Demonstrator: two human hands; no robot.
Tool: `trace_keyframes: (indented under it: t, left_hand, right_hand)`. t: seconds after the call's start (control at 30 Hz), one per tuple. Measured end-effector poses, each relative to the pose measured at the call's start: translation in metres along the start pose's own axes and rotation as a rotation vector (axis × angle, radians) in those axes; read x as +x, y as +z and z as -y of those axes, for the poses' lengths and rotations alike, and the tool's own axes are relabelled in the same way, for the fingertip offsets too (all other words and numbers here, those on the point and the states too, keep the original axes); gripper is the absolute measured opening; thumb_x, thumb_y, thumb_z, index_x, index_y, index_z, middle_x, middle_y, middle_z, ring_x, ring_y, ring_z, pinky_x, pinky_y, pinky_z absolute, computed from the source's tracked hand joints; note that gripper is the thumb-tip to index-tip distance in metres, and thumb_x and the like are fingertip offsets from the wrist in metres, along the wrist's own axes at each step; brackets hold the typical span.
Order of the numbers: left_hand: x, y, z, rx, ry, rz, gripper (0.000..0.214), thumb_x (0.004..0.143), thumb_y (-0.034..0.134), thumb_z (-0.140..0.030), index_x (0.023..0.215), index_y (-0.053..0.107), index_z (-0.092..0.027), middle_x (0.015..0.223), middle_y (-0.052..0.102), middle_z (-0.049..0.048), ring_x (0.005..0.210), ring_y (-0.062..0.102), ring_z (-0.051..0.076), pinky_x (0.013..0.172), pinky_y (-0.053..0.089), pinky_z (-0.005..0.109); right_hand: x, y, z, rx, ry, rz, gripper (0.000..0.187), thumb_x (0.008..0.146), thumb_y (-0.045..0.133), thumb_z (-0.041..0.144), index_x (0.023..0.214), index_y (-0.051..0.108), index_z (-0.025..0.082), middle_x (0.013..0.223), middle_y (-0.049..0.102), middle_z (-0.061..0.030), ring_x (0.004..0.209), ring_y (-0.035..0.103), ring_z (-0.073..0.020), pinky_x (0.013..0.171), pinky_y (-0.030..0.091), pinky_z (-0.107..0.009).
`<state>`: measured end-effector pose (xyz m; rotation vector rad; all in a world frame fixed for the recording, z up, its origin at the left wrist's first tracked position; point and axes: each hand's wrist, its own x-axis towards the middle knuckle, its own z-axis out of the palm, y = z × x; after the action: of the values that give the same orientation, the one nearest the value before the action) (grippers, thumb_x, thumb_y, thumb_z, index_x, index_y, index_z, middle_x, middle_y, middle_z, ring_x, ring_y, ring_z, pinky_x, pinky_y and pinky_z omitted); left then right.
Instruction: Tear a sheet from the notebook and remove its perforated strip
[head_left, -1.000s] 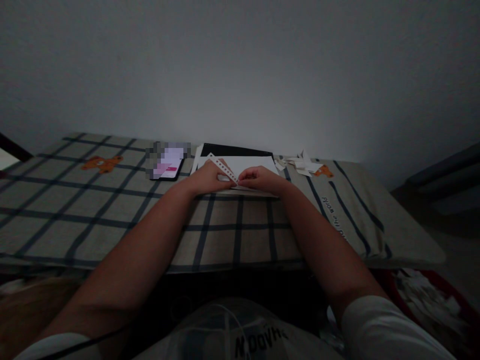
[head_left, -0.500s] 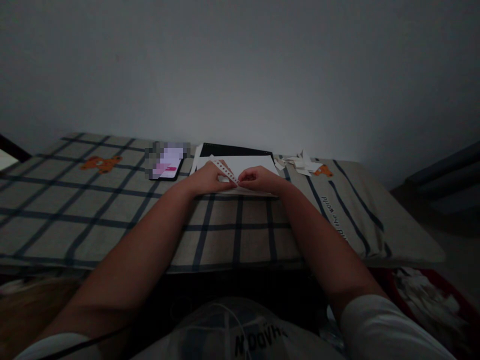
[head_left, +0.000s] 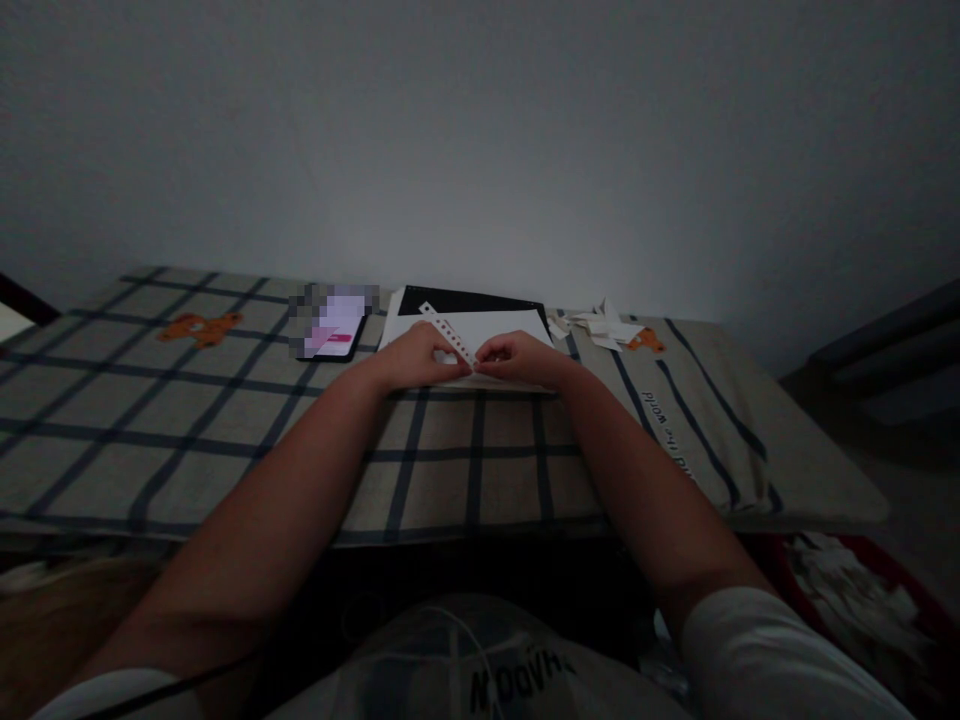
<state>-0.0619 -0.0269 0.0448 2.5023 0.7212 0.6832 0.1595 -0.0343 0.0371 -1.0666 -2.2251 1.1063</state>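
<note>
A narrow white paper strip with a row of holes (head_left: 448,332) slants up and left from between my hands. My left hand (head_left: 420,357) is closed, its thumb and fingers pinching the strip near its lower end. My right hand (head_left: 517,358) meets it there, fingertips pinched together on the same end. Both hands rest over white sheets of paper (head_left: 517,322), which lie on a black notebook or folder (head_left: 472,300). The fingertips partly hide the strip's lower end.
A lit phone (head_left: 335,325) lies to the left on the checked tablecloth (head_left: 450,470). Torn white paper scraps (head_left: 606,325) sit to the right of the sheets. A wall (head_left: 480,150) rises behind the table. Below right is a red container (head_left: 892,560) holding crumpled paper.
The strip's upper end now stands a little higher and clearer of my left hand. Both hands have stayed in nearly the same place.
</note>
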Motion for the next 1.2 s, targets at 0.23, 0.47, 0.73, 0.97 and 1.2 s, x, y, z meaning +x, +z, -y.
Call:
trace_keyframes:
  t: [0.23, 0.47, 0.73, 0.97, 1.2]
  left_hand:
    - [-0.0008, 0.0004, -0.0004, 0.032, -0.084, -0.043, 0.017, 0.075, 0.067, -0.027, 0.087, 0.074, -0.016, 0.092, 0.07, 0.0052, 0.083, 0.063, 0.017, 0.08, 0.048, 0.028]
    - [-0.0024, 0.003, 0.0, 0.024, -0.152, -0.046, 0.022, 0.076, 0.068, -0.034, 0.088, 0.072, -0.015, 0.087, 0.066, 0.0044, 0.077, 0.061, 0.016, 0.074, 0.049, 0.028]
    - [-0.0011, 0.0024, -0.0065, -0.028, -0.134, -0.041, 0.02, 0.076, 0.067, -0.031, 0.089, 0.071, -0.016, 0.088, 0.066, 0.0034, 0.079, 0.062, 0.016, 0.078, 0.05, 0.028]
    - [-0.0009, -0.001, -0.0052, -0.001, -0.092, -0.031, 0.018, 0.077, 0.066, -0.03, 0.088, 0.074, -0.018, 0.09, 0.071, 0.0041, 0.084, 0.064, 0.018, 0.081, 0.05, 0.03]
    - [0.0003, -0.0007, -0.0006, 0.053, -0.037, -0.008, 0.016, 0.075, 0.066, -0.026, 0.084, 0.077, -0.019, 0.087, 0.075, 0.0041, 0.085, 0.066, 0.018, 0.084, 0.047, 0.031]
  right_hand:
    - [-0.0016, -0.0046, -0.0033, -0.026, 0.081, 0.034, 0.026, 0.081, 0.062, 0.037, 0.09, 0.073, 0.015, 0.079, 0.067, -0.0031, 0.064, 0.052, -0.0118, 0.062, 0.04, -0.026]
    - [-0.0011, -0.0016, -0.0008, -0.059, 0.061, 0.005, 0.029, 0.08, 0.062, 0.038, 0.091, 0.073, 0.014, 0.082, 0.069, -0.0045, 0.069, 0.054, -0.0126, 0.063, 0.039, -0.026]
    - [-0.0022, -0.0012, 0.0042, -0.069, 0.043, 0.066, 0.028, 0.082, 0.06, 0.038, 0.093, 0.071, 0.015, 0.088, 0.07, -0.0047, 0.073, 0.056, -0.0132, 0.067, 0.041, -0.027]
    - [-0.002, -0.0041, -0.0002, -0.014, 0.032, 0.049, 0.028, 0.081, 0.062, 0.038, 0.096, 0.071, 0.016, 0.089, 0.07, -0.0041, 0.074, 0.055, -0.0134, 0.07, 0.042, -0.027]
    - [-0.0064, -0.0095, 0.0065, -0.077, 0.122, 0.086, 0.028, 0.083, 0.06, 0.038, 0.094, 0.072, 0.015, 0.078, 0.066, -0.0022, 0.064, 0.05, -0.0114, 0.063, 0.038, -0.027]
